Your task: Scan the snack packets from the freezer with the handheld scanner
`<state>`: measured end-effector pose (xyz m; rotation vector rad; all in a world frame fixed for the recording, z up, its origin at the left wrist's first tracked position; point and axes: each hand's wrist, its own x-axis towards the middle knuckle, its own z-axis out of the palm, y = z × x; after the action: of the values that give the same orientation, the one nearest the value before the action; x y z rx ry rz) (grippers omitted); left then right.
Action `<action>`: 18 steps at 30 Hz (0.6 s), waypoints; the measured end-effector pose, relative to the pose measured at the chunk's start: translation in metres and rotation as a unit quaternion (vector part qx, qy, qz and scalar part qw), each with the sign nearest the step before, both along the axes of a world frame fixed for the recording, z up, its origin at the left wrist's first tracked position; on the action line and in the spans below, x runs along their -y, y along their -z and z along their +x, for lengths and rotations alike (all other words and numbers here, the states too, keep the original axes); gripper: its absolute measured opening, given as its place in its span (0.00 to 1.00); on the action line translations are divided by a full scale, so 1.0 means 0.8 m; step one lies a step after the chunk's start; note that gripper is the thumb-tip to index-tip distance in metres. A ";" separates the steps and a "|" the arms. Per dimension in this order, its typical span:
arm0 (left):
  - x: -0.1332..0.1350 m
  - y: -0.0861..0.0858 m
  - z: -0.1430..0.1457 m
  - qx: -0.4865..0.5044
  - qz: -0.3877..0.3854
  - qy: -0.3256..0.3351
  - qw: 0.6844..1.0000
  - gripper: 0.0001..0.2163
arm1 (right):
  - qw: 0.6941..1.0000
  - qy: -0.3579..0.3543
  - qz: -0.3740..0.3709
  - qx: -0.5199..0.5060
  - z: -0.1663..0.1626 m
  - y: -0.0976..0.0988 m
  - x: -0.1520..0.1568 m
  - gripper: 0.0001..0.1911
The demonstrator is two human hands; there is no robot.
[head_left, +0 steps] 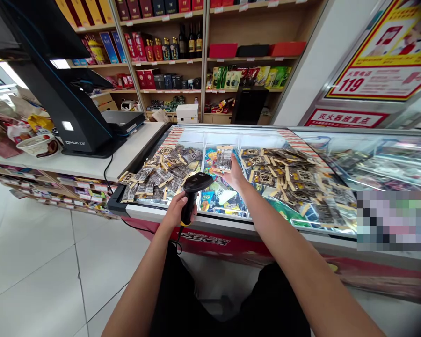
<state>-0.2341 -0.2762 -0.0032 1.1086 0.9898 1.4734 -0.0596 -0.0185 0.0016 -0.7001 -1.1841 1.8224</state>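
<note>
My left hand (177, 208) is closed round the grip of a black barcode scanner (195, 186), whose head points toward the right. My right hand (234, 174) holds up a small clear snack packet (224, 159) just beyond the scanner's head, above the glass lid of a chest freezer (231, 135). Several similar dark packets with yellow labels lie in two piles on the glass, one pile (161, 175) left of my hands and one pile (284, 175) to the right. The scanner's cable hangs down in front of the freezer.
A white counter (91, 164) at the left carries a black checkout terminal (73, 107) and a bowl (40, 145). Wooden shelves (203, 56) with bottles and boxes stand behind. A red and yellow sign (386, 51) hangs at the right. White tiled floor (38, 262) lies at the lower left.
</note>
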 end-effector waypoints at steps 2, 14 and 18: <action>0.002 0.001 -0.001 0.007 0.002 -0.005 1.000 0.35 | 0.999 0.022 -0.030 0.014 0.001 0.000 0.002 0.46; 0.006 -0.003 -0.002 -0.003 -0.021 0.002 1.000 0.37 | 0.992 0.054 -0.115 0.013 0.000 -0.011 0.015 0.55; 0.006 -0.003 -0.005 -0.015 -0.027 -0.001 1.000 0.36 | 0.993 0.063 -0.096 0.000 -0.001 -0.019 0.020 0.50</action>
<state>-0.2378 -0.2810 -0.0008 1.0927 1.0457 1.4268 -0.0604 -0.0347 0.0164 -0.8646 -0.9509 1.8449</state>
